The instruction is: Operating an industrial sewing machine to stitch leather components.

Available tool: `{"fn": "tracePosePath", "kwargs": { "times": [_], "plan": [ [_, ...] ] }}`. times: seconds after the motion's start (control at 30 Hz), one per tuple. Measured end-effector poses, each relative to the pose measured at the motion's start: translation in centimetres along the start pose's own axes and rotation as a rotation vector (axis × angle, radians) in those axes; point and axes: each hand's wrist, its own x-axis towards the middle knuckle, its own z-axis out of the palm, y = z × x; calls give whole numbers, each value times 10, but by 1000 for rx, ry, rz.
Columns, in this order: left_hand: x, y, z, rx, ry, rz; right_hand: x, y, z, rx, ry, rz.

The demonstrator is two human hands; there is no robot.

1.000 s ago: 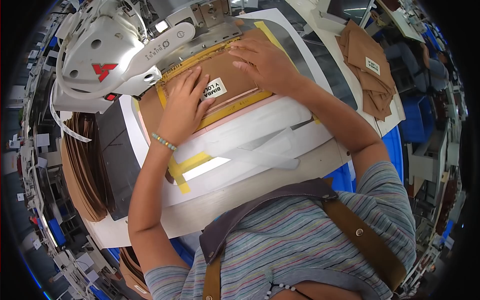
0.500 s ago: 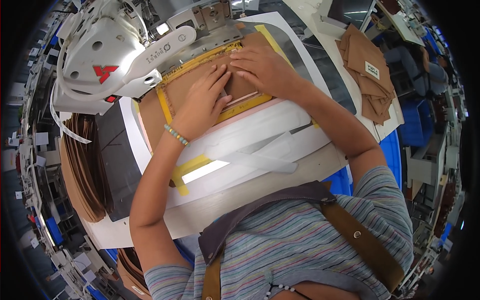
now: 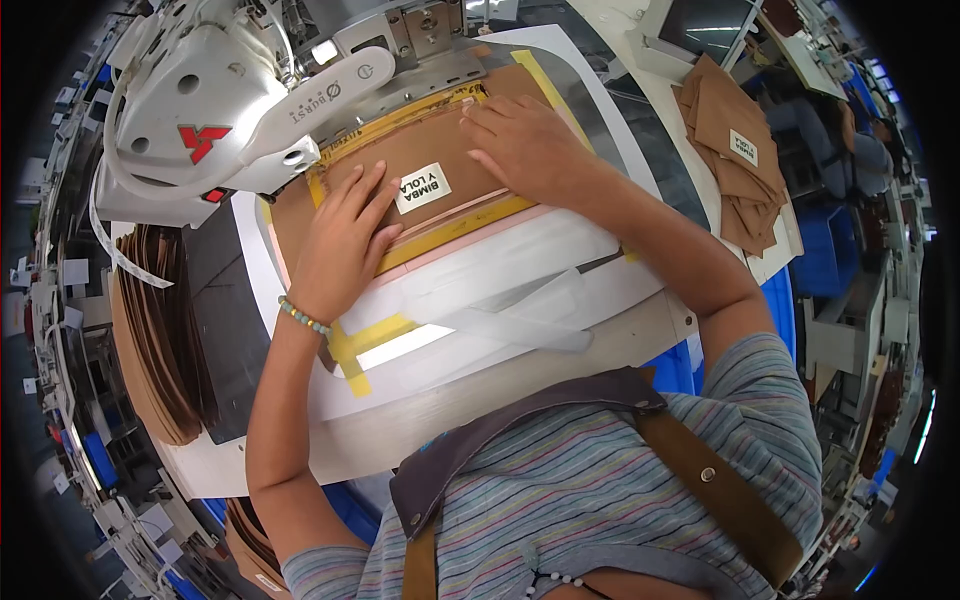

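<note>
1. The white, rounded, hard-cased machine (image 3: 165, 95) stood at upper left, its metal parts just beyond the far edge of the work.
2. The brown, flat, sheet-like panel (image 3: 430, 145) lay in front of the machine, within the yellow, narrow-barred rectangular frame (image 3: 462, 230).
3. Risk: uneven palm pressure could have creased or skewed the panel. A sideways push could have shifted the frame; fingers too near the machine could have been pinched.
4. The right hand (image 3: 530, 150) rested open and flat over the panel's right end, fingers slightly parted, clasping nothing.
5. The left hand (image 3: 345, 235) lay open over the left end, fingers spread, thumb apart, nothing pinched.
6. The white, rectangular label (image 3: 425, 188) lay on the panel between both hands.
</note>
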Motion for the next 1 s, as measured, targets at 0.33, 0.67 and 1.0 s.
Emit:
{"fn": "tracePosePath", "kwargs": {
  "times": [0.33, 0.67, 1.0],
  "plan": [
    [3, 0, 6, 63, -8, 3, 20, 5, -17, 7, -179, -20],
    [11, 6, 10, 146, 17, 9, 20, 14, -8, 3, -112, -71],
    [21, 13, 21, 105, 38, -25, 19, 23, 6, 107, 3, -171]
  ]
}}
